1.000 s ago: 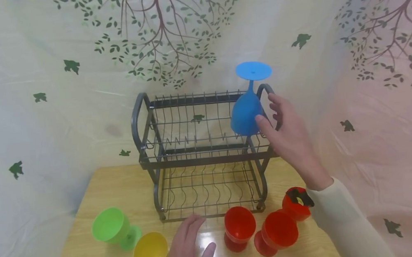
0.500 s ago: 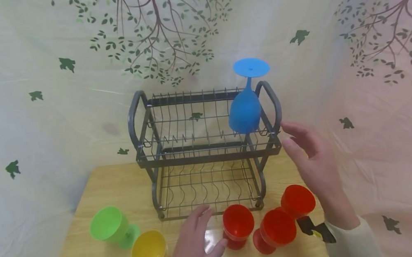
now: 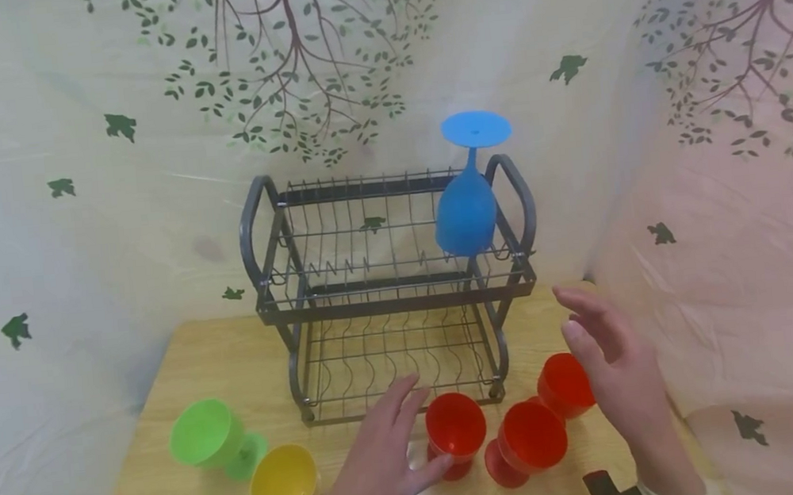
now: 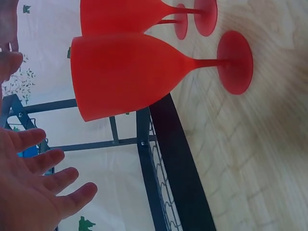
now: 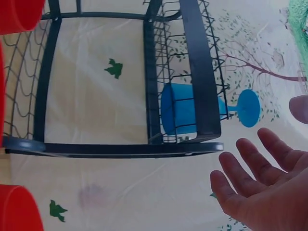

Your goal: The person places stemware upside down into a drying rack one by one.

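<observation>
Blue cup (image 3: 466,217): plain, foot (image 3: 476,129) lighter than the bowl. Green cup (image 3: 203,435): light, bright green. Yellow cup (image 3: 284,483): plain yellow. Red cups (image 3: 532,435), three: uniform red, unpatterned. Rack (image 3: 396,306): dark grey to black. Bench (image 3: 235,359): pale yellow-brown, wood-grain pattern. Backdrop (image 3: 186,220): off-white, pinkish at the right; printed with brown branches (image 3: 294,42), grey-green leaves (image 3: 204,87) and dark green birds (image 3: 121,126). Strap (image 3: 601,489): black, yellow mark.
</observation>
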`<action>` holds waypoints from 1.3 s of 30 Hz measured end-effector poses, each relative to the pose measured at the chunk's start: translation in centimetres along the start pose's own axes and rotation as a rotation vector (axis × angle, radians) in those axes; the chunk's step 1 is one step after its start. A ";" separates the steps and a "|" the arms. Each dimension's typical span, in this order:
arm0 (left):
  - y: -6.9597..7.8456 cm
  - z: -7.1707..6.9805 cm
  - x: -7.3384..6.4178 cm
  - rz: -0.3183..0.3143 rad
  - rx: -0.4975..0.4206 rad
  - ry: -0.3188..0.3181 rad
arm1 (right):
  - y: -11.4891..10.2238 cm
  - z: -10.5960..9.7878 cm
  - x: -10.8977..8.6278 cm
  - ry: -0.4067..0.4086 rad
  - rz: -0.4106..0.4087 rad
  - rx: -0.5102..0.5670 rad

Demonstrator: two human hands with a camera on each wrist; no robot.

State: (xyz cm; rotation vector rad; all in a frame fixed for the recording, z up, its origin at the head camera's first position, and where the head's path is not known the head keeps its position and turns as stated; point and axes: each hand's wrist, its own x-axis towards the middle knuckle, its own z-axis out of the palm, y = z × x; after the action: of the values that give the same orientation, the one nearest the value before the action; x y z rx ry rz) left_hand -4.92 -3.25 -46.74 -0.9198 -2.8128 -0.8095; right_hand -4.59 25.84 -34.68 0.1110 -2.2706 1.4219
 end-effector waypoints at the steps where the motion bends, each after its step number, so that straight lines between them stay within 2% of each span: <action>1: -0.1 0.0 0.2 0.011 0.006 -0.004 | 0.3 0.0 -0.2 -0.004 0.009 -0.010; 4: -0.2 0.0 0.9 0.031 0.026 -0.027 | 0.8 -0.1 -0.9 -0.013 0.025 -0.037; 11: 0.0 -0.1 2.2 0.046 0.050 -0.131 | 2.6 -0.1 -2.4 -0.029 0.038 -0.079; 21: -0.6 0.2 3.3 0.151 0.096 -0.240 | 4.3 0.0 -4.0 -0.093 0.108 -0.242; 31: -0.8 0.8 3.7 0.241 0.101 -0.274 | 5.5 0.0 -4.9 -0.122 0.184 -0.289; 39: -0.2 0.7 4.2 0.227 0.064 -0.297 | 6.2 -0.2 -5.3 -0.119 0.192 -0.281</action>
State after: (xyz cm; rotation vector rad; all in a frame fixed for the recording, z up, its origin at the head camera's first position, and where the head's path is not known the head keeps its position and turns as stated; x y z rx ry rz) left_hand -8.40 -0.83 -46.48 -1.4216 -2.8744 -0.5931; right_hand -1.61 27.97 -41.96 -0.1165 -2.6138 1.1965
